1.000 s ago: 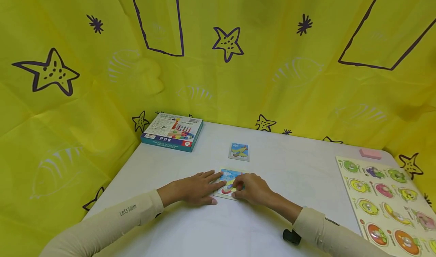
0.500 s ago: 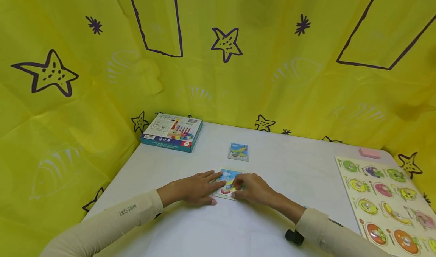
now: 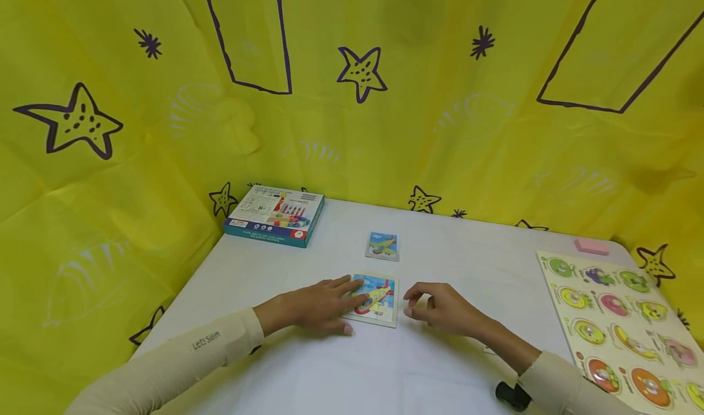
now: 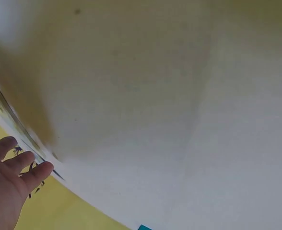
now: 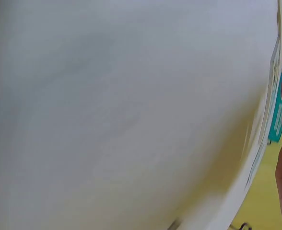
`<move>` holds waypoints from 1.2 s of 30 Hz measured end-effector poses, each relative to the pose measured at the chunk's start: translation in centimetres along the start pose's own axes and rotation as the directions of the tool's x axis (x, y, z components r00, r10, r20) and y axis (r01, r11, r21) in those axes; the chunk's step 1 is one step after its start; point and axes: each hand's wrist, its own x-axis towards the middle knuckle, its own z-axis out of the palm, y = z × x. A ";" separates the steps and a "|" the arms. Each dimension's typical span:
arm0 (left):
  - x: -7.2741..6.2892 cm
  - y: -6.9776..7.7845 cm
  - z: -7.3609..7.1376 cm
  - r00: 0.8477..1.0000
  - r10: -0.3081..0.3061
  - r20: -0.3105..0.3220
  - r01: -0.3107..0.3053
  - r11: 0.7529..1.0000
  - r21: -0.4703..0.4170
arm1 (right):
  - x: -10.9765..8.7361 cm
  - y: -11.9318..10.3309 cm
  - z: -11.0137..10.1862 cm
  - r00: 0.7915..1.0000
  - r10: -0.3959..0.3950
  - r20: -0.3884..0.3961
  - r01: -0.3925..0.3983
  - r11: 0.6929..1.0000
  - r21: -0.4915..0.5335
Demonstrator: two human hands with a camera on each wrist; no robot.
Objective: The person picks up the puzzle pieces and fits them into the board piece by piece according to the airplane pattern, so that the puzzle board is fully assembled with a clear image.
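A small jigsaw puzzle [image 3: 379, 308] with a yellow and red airplane picture lies in a pale tray on the white table. My left hand [image 3: 324, 305] rests on its left side, fingers stretched across the picture and covering part of it. Just off the puzzle's right edge, my right hand [image 3: 440, 308] hovers with loosely curled fingers and nothing visible between them. Behind the puzzle is a smaller card [image 3: 382, 246] bearing a similar airplane. The left wrist view catches the left fingers [image 4: 33, 177] beside the tray's edge [image 4: 16, 120].
A teal and white box [image 3: 275, 215] sits at the table's back left. On the right lies a wooden fruit puzzle board [image 3: 621, 323], with a pink block [image 3: 592, 247] behind it. A small pale piece [image 3: 488, 349] shows beside the right wrist. Yellow patterned cloth [image 3: 330, 128] hangs around the table.
My right hand has left the puzzle and moved right, exposing the airplane's right side. My left hand stays on the puzzle.
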 end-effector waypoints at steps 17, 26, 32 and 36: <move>0.5 0.5 0.0 0.996 0.056 0.064 -0.059 0.997 0.044 | -6.8 4.0 -4.8 0.984 0.033 -0.175 -0.048 0.996 -0.078; 0.6 0.5 0.1 0.995 0.053 0.082 -0.056 0.998 0.038 | -10.6 5.4 -5.6 0.978 0.037 -0.203 -0.069 0.986 -0.153; 0.5 0.6 0.1 0.995 0.061 0.074 -0.064 0.997 0.040 | -12.7 6.1 -5.4 0.974 0.041 -0.224 -0.090 0.973 -0.211; 0.5 0.5 0.2 0.996 0.057 0.075 -0.060 0.998 0.037 | -13.3 6.3 -4.9 0.966 0.087 -0.244 -0.148 0.958 -0.245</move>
